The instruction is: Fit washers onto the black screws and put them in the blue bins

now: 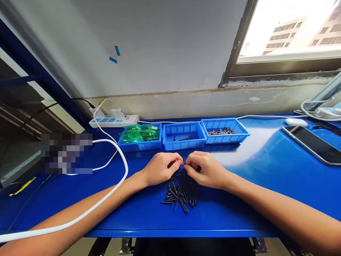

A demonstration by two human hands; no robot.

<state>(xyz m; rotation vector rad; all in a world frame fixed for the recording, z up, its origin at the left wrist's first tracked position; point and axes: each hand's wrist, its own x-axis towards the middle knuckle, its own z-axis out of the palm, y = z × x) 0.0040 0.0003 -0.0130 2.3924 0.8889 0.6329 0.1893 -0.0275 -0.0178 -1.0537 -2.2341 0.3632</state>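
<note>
Black screws: piled loose on blue bench, just at 6 o'clock of both hands.
L hand: fingers curled shut, a small dark part pinched at the tips; what it is can't be told.
R hand: closed, fingertips met w/ L at same part, above the pile.
Trays, 12 o'clock: green bits, few screws, small metal pcs.
Phone: laid flat at 2 o'clock.
White cable: draped over L forearm.
</note>
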